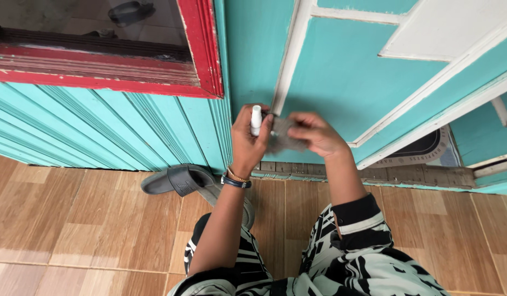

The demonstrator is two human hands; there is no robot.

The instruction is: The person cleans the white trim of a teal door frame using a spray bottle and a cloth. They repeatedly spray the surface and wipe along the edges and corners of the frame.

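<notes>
A turquoise door point(341, 82) with white trim fills the upper right of the view, and turquoise ribbed siding point(100, 126) runs beneath a red window frame point(201, 49) on the left. Below them a floor of brown wood-pattern tiles point(72, 219) is spread, on which a dark slide sandal point(174, 180) is seen lying close against the wall, just left of the left forearm. A patterned doormat point(423, 148) is glimpsed through the gap under the door edge. Both hands are raised in front of the door's lower corner. A small grey cloth point(283, 137) is pinched in the fingers of the right hand point(316, 134) and is stretched toward the left hand. A small white spray bottle point(255, 120) is gripped upright in the closed left hand point(248, 143), its top just beside the cloth. A dark watch point(235, 181) is worn on the left wrist.
</notes>
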